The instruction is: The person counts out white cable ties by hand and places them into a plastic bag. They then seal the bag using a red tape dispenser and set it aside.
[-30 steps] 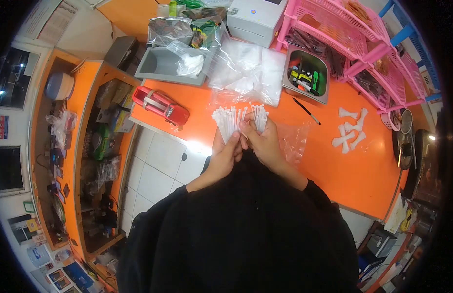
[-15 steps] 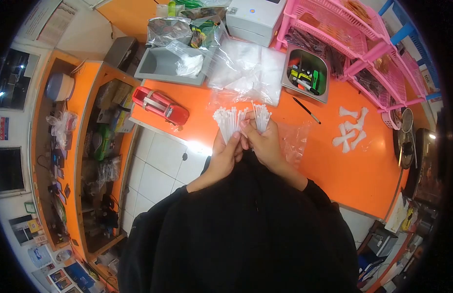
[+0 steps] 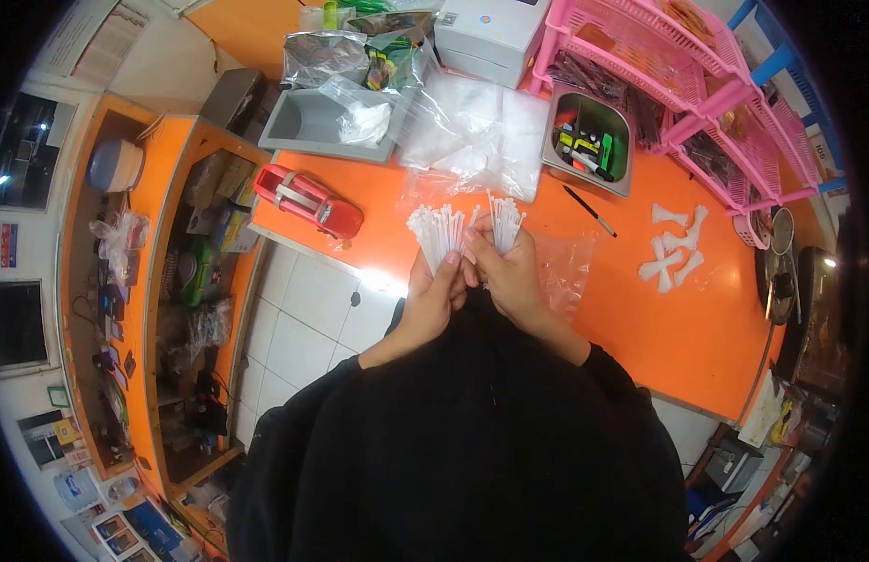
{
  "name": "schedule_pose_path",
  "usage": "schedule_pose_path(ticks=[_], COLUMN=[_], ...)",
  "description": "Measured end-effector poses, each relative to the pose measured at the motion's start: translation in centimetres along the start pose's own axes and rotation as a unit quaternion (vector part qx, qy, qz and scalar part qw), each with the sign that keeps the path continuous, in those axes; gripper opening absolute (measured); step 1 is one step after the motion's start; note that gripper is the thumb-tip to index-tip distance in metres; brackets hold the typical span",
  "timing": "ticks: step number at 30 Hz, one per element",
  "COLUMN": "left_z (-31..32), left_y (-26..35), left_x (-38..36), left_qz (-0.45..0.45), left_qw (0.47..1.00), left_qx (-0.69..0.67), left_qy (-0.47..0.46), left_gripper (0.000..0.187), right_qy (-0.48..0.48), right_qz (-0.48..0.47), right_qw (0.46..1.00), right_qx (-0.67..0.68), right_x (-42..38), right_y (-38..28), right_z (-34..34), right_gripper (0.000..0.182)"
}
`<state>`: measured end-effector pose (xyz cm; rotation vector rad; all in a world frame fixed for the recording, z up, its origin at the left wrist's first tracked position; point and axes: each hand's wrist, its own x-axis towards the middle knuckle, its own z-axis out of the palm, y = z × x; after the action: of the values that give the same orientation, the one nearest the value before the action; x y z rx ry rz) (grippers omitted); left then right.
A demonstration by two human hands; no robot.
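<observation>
My left hand [image 3: 431,304] is closed round a thick fanned bunch of white cable ties [image 3: 436,234], their small heads pointing up. Beside it, my right hand [image 3: 511,281] grips a smaller bunch of the same ties [image 3: 505,225]. A few ties stand between the two bunches, where my right thumb and fingers meet the left hand's fingers. The lower ends of both bunches are hidden in my hands. Several small white bundles [image 3: 673,248], pinched at the middle, lie on the orange table [image 3: 631,328] to the right.
A red tape dispenser [image 3: 312,204] sits at the left edge. Behind are a grey bin [image 3: 303,126], clear plastic bags [image 3: 481,131], a metal tray [image 3: 589,140] of pens and cutters, and a white printer [image 3: 490,37]. A pen [image 3: 589,210] lies near pink racks [image 3: 640,66].
My right hand has shifted very slightly to the right, and a few ties between the bunches stand a little more apart. Both hands keep their grip.
</observation>
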<state>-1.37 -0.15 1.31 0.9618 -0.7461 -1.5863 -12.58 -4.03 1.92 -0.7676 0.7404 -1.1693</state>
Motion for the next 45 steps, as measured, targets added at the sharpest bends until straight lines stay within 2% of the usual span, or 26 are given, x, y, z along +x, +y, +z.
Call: schedule_pose_path(ticks=[8,17,20,23,26,29,32,35,38,41,44,45], left_z=[0.3,0.0,0.4,0.0,0.1,0.3,0.2,0.5,0.4,0.1,0.2,0.2], left_y=[0.2,0.0,0.3,-0.2,-0.2,-0.2,0.3,0.7,0.9,0.4,0.5,0.4], left_x=[-0.1,0.0,-0.2,-0.2,-0.1,-0.3,-0.2,0.0,-0.3,-0.1,-0.1,-0.1], left_qz=[-0.008,-0.006,-0.024,-0.018,-0.024,-0.009,-0.027,0.003,-0.019,-0.011,-0.016,-0.011], left_qw=[1.000,1.000,0.998,0.999,0.997,0.997,0.997,0.998,0.998,0.999,0.998,0.998], left_qx=[-0.004,-0.009,-0.030,-0.036,-0.059,-0.062,-0.058,0.009,-0.003,-0.002,0.007,0.008], left_qy=[0.009,0.008,0.040,0.035,0.046,0.044,0.039,0.060,0.054,0.050,0.055,0.058], left_gripper=[0.023,0.023,0.032,0.031,0.022,0.021,0.022,0.022,0.021,0.019,0.018,0.017], right_qy=[0.004,0.001,-0.021,-0.041,-0.079,-0.054,0.009,0.027,0.051,0.054,-0.004,0.013], right_qz=[-0.019,-0.011,-0.009,0.022,-0.074,0.092,-0.008,-0.063,-0.148,-0.069,0.021,0.003], right_qw=[0.998,0.999,0.999,0.997,0.969,0.989,0.994,0.992,0.987,0.996,0.999,1.000], right_qx=[-0.055,-0.046,-0.038,-0.066,-0.223,-0.098,-0.112,-0.107,-0.049,0.029,0.026,-0.027], right_x=[0.0,-0.1,-0.1,-0.3,-0.1,-0.7,-0.2,0.6,1.1,0.4,0.3,0.3], right_y=[0.0,0.1,0.6,0.5,1.6,-0.2,2.0,1.6,0.6,-0.5,0.4,0.5], right_z=[0.5,0.5,0.1,0.0,-0.4,0.4,-0.6,-1.9,-1.4,-0.6,-2.2,-1.9], right_gripper=[0.008,0.010,0.010,0.013,0.020,0.025,0.022,0.023,0.024,0.023,0.020,0.018])
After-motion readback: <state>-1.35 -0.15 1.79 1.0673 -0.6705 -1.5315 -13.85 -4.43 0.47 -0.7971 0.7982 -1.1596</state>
